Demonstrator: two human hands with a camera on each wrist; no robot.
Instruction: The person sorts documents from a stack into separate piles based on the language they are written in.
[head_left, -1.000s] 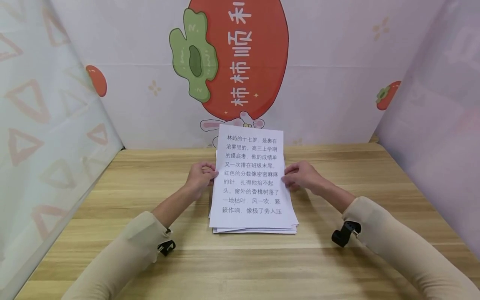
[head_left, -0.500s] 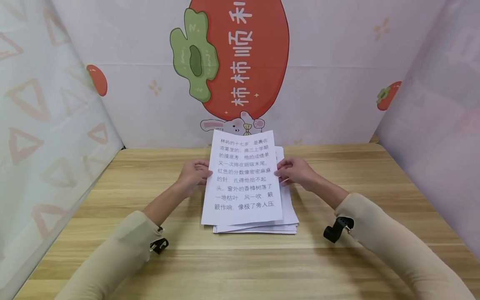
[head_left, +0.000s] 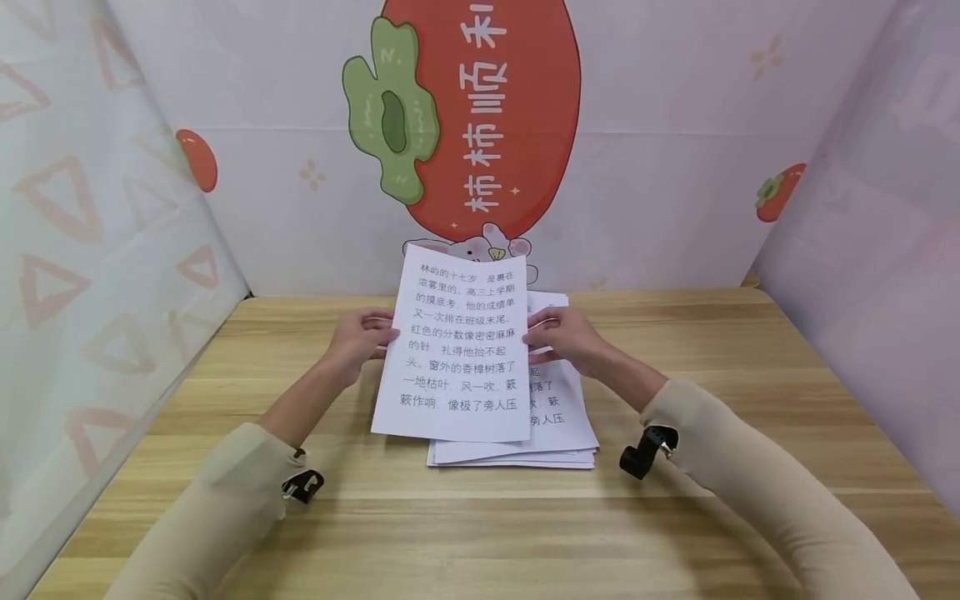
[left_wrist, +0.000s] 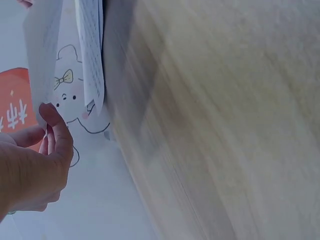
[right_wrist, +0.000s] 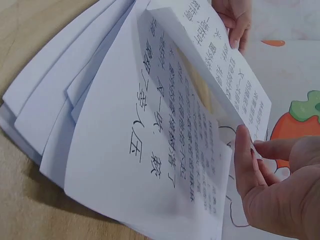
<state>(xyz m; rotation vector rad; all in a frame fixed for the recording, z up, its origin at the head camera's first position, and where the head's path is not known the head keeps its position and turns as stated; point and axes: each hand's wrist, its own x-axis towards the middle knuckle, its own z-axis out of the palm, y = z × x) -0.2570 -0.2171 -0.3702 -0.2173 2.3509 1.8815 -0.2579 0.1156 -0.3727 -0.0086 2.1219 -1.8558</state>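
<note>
A white sheet of paper (head_left: 457, 350) printed with rows of Chinese characters is held up above the table, tilted toward the head camera. My left hand (head_left: 358, 343) pinches its left edge between thumb and fingers, seen also in the left wrist view, where that hand (left_wrist: 37, 160) grips the paper's edge. On the opposite edge, my right hand (head_left: 566, 337) pinches the sheet. Beneath it lies a loose, uneven stack of printed paper (head_left: 566, 421), partly covered by the raised sheet. In the right wrist view the stack (right_wrist: 115, 145) fans out, apart from the lifted sheet (right_wrist: 220, 65).
The wooden table (head_left: 480, 533) stretches around the stack. A white backdrop with a large red persimmon print (head_left: 495, 100) stands behind it, and pale patterned cloth walls (head_left: 97, 250) close off both sides. Small black cameras (head_left: 647, 450) hang at the wrists.
Both hands have lifted the top sheet off the stack and carried it to the left. More of the printed sheet below now shows on the right.
</note>
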